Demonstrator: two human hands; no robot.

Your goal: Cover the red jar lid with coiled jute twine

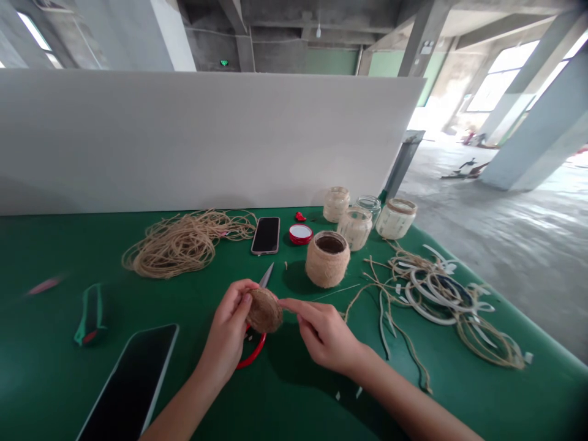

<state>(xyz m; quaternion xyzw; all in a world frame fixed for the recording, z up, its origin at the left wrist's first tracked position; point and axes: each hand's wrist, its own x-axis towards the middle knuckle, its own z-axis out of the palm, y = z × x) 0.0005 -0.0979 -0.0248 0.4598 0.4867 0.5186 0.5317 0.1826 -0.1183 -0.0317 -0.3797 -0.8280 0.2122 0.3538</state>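
Observation:
My left hand grips a round, twine-covered jar lid by its left edge, thumb on the near face. My right hand has its index finger stretched out to the lid's right edge, the other fingers curled and holding nothing visible. Under the lid lie scissors with red handles, partly hidden, their blades pointing away from me. Just beyond my right hand stands a jar wrapped in twine, upright with its mouth uncovered. A red-rimmed lid with a white inside rests behind it.
Loose twine is heaped at the back left beside a phone. A dark tablet-like device and a green-handled tool lie left. Several glass jars stand back right. Tangled cords and white strips cover the right side.

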